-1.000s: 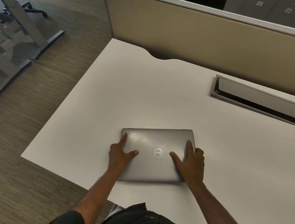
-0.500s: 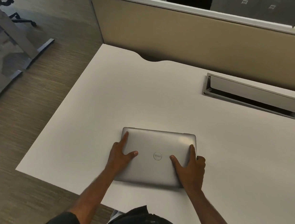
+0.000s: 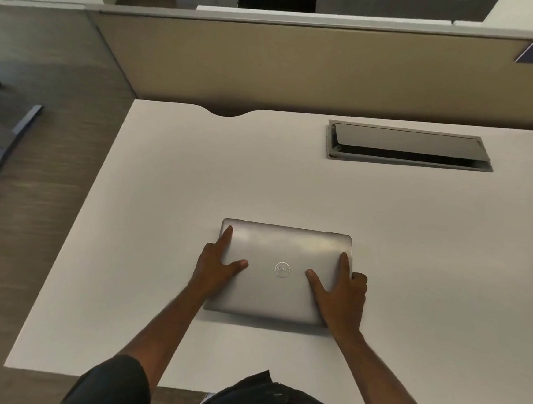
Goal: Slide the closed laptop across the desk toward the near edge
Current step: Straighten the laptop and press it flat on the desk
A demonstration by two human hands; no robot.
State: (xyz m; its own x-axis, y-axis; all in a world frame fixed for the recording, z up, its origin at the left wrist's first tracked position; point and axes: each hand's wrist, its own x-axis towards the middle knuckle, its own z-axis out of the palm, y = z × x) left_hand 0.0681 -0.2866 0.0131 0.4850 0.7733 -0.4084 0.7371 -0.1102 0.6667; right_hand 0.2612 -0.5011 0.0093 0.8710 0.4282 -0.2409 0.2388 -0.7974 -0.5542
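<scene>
A closed silver laptop (image 3: 282, 247) lies flat on the white desk (image 3: 415, 245), a short way in from the near edge. My left hand (image 3: 215, 268) grips its left side, with the forefinger along the edge and the thumb pressed on the lid. My right hand (image 3: 341, 290) holds the right side the same way, its other fingers curled around the right edge. A round logo (image 3: 282, 269) sits on the lid between my two thumbs.
A grey cable hatch (image 3: 410, 146) is set into the desk at the back right. A tan partition wall (image 3: 301, 67) stands along the far edge. Brown floor and parts of another desk's frame (image 3: 6, 130) lie to the left.
My head has turned, so the desk now appears square-on. The laptop has rotated slightly with it; both hands keep the same hold on its sides.
</scene>
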